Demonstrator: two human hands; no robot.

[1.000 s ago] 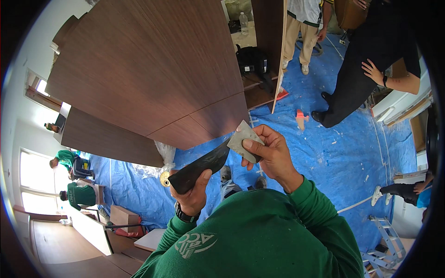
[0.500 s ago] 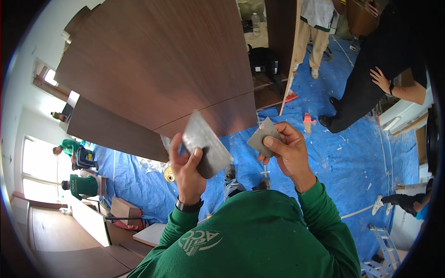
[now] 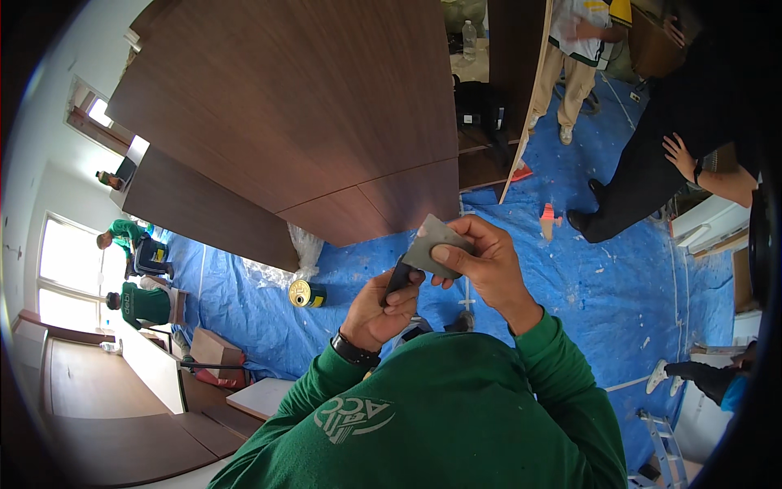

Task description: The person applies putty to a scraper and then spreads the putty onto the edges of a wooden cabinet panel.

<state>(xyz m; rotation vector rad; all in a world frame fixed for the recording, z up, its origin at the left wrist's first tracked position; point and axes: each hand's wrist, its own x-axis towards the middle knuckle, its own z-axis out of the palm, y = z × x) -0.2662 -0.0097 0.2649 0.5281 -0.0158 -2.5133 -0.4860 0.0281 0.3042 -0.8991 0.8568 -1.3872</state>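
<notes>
My right hand (image 3: 497, 265) pinches a small grey flat metal scraper (image 3: 427, 244), thumb on its face and fingers behind. Close beside it, my left hand (image 3: 376, 316) is closed on a second flat metal scraper (image 3: 397, 282), now turned nearly edge-on and looking dark. The two scrapers meet or overlap in front of my chest; I cannot tell whether they touch. Ahead of my hands rises a large dark brown wood-grain panel (image 3: 301, 106), with narrower panel fronts along its lower edge.
Blue sheeting (image 3: 586, 301) covers the floor. A round tin (image 3: 306, 293) and crumpled clear plastic (image 3: 303, 248) lie left of my hands. An orange-handled tool (image 3: 548, 220) rests at right. Several people stand around, one in black (image 3: 643, 171) nearby. A metal ladder (image 3: 664, 448) is at lower right.
My left hand has moved right, toward my right hand, and turned its scraper from face-on to nearly edge-on. The right hand has shifted slightly left. More of the tin shows.
</notes>
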